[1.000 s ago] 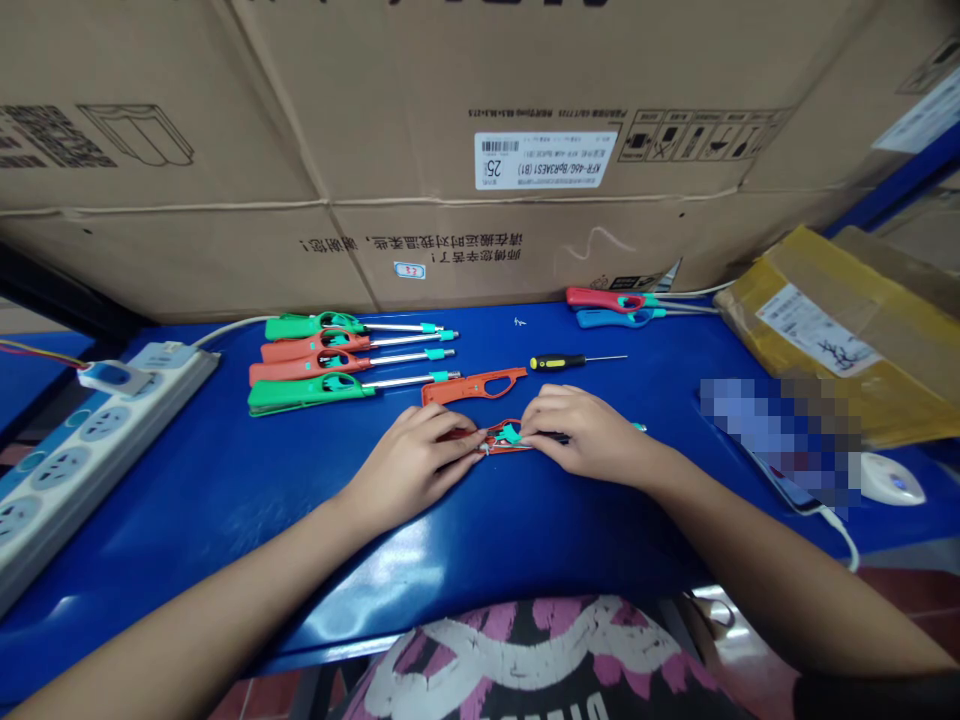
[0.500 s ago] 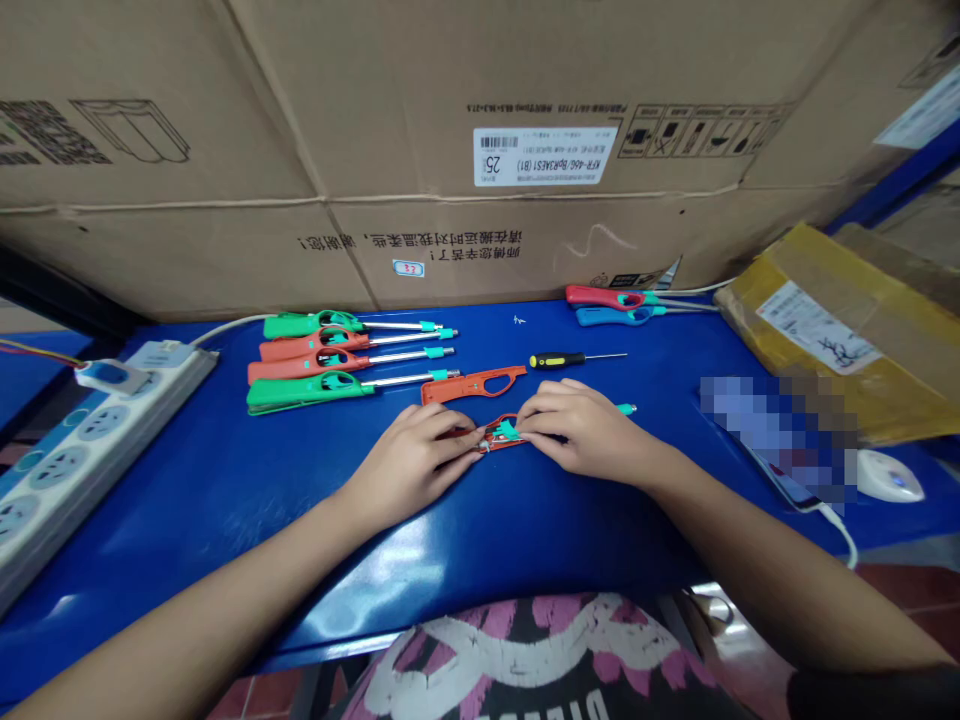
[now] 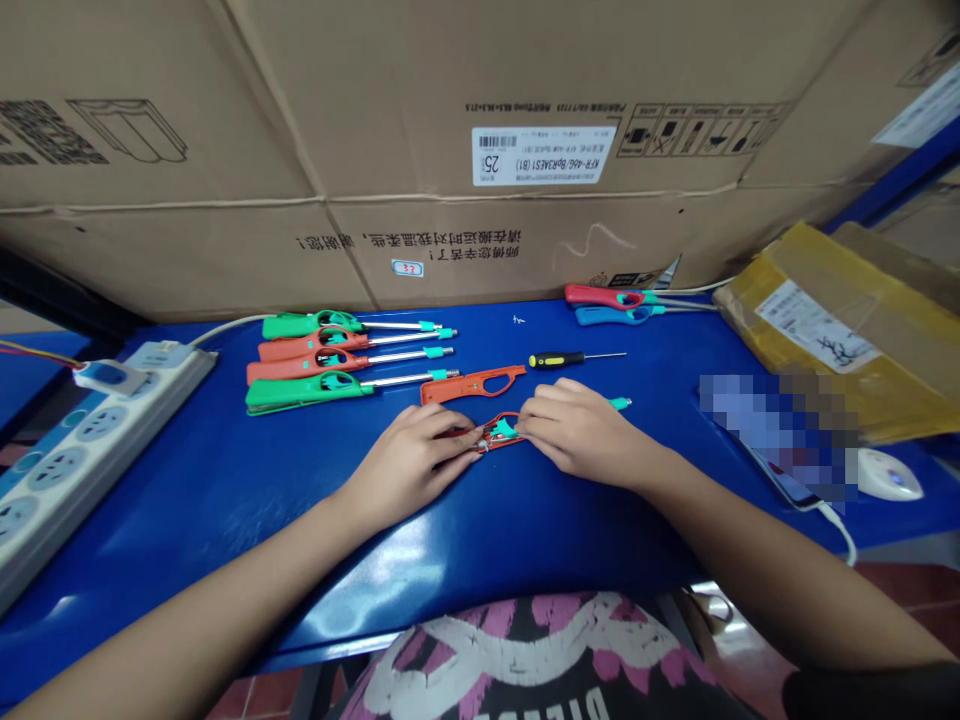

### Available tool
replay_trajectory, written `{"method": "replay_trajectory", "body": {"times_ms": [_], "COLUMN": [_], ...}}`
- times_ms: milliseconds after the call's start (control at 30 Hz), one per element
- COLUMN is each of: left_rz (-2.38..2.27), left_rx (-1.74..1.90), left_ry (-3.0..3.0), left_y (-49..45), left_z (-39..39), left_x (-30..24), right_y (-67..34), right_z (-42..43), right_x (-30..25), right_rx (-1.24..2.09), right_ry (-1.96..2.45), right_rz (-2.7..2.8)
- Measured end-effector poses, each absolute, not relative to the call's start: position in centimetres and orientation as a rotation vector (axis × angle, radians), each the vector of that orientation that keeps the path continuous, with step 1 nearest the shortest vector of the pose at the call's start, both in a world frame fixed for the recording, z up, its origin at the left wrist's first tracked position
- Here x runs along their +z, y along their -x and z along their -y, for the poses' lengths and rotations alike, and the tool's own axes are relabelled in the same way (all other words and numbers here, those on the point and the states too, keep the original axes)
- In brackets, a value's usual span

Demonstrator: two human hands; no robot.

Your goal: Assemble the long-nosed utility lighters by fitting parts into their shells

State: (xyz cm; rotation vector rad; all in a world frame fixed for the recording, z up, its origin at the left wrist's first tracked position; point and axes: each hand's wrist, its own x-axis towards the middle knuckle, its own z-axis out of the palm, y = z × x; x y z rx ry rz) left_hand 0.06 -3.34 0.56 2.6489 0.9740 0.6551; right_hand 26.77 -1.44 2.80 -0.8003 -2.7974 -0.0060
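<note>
Both my hands rest on the blue table [image 3: 225, 480] and pinch an opened orange lighter [image 3: 498, 433] with a teal trigger. My left hand [image 3: 416, 455] is closed on its handle end. My right hand [image 3: 581, 428] is closed on the nozzle side, and the lighter's teal tip [image 3: 619, 403] pokes out past that hand. A loose orange lighter shell [image 3: 474, 384] lies just beyond my hands. A black and yellow screwdriver [image 3: 574, 358] lies behind it.
Several green and orange long lighters [image 3: 330, 358] lie in a row at the left. A red and a blue lighter [image 3: 622, 306] lie by the cardboard boxes [image 3: 465, 150]. A power strip [image 3: 67, 450] sits far left. A yellow parcel [image 3: 840, 330], phone and mouse [image 3: 889, 475] are at right.
The lighter's nozzle tip has swung slightly away from me, and my right hand has shifted a little with it. My left hand has stayed in place.
</note>
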Motion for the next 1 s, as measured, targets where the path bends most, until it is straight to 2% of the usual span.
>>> {"method": "replay_trajectory", "body": {"times_ms": [267, 600, 800, 1000], "left_rz": [-0.985, -0.979, -1.009, -0.983], "left_rx": [0.654, 0.705, 0.682, 0.702], "left_ry": [-2.685, -2.654, -2.538, -2.487], "left_y": [-0.2, -0.2, -0.1, 0.0], "left_z": [3.4, 3.5, 3.4, 3.3], "left_x": [0.8, 0.6, 0.6, 0.5], "right_y": [-26.8, -26.7, -27.5, -27.8], "right_z": [1.5, 1.4, 0.8, 0.5], "right_x": [2.1, 2.2, 2.4, 2.5], "right_rx": [0.178, 0.178, 0.61, 0.81], "right_ry": [0.889, 0.854, 1.072, 1.21], "right_rz": [2.702, 2.752, 2.507, 2.513]}}
